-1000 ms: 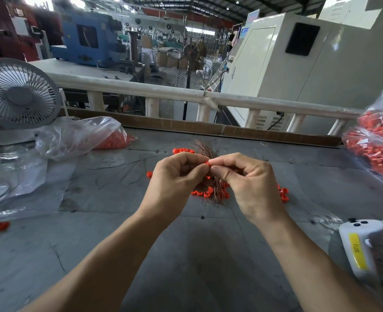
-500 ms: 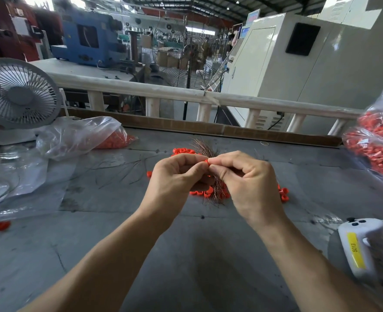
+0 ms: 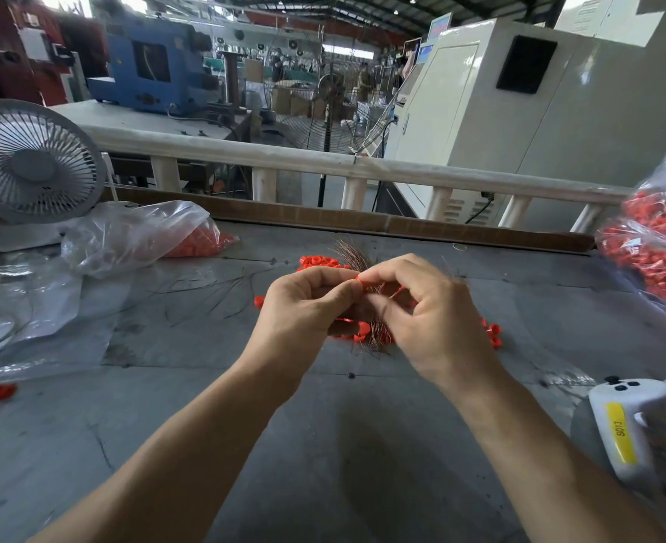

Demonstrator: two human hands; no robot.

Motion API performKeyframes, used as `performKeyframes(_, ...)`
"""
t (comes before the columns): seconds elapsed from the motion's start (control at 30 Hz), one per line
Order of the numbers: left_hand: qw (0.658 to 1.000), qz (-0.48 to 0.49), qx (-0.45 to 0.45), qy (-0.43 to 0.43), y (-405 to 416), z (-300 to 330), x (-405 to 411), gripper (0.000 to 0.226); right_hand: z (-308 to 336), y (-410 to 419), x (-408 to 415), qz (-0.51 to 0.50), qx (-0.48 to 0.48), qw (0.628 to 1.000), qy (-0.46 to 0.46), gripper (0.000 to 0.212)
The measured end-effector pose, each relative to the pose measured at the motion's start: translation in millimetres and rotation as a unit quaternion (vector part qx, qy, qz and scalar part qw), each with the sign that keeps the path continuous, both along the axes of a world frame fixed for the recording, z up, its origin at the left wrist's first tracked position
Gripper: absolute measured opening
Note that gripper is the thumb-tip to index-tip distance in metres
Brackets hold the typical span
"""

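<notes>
In the head view, our left hand [image 3: 308, 307] pinches a small red plastic ring [image 3: 360, 281] just above the bundle of thin copper wires [image 3: 378, 333] on the grey table [image 3: 323, 425]. Our right hand [image 3: 429, 319] pinches the same ring, and its curled fingers are spread looser than half a second ago.

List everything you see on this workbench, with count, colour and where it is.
small cap: one, red, pinched between both hands
loose caps: many, red, on the table around the hands
wire strands: one bundle, coppery, on the table under the hands
left bag: one, clear, red caps inside, beside the fan
right bag: one, clear, red pieces inside, right edge
fan: one, white, far left
controller: one, white, yellow label, near right
table: one, grey, under everything
left hand: one, pinching the small cap
right hand: one, pinching the small cap
</notes>
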State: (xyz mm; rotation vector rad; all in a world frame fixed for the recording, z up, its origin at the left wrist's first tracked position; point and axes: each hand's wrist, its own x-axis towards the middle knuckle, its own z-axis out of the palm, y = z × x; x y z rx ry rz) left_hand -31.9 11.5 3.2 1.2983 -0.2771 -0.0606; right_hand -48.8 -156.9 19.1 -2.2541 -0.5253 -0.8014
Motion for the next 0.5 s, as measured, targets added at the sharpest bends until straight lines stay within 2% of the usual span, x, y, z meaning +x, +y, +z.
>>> performKeyframes(0.23, 0.997, -0.02, -0.034, 0.072, -6.4, -3.1, -0.4, 0.016, -2.0, 12.3, -4.1, -0.094, -0.067, 0.993, -0.038, 0.014)
performKeyframes(0.5, 0.989, -0.066, -0.074, 0.114, -0.8, 0.1, 0.2, 0.023, -2.1, 13.5, -7.3, -0.097, -0.071, 0.992, -0.042, 0.014)
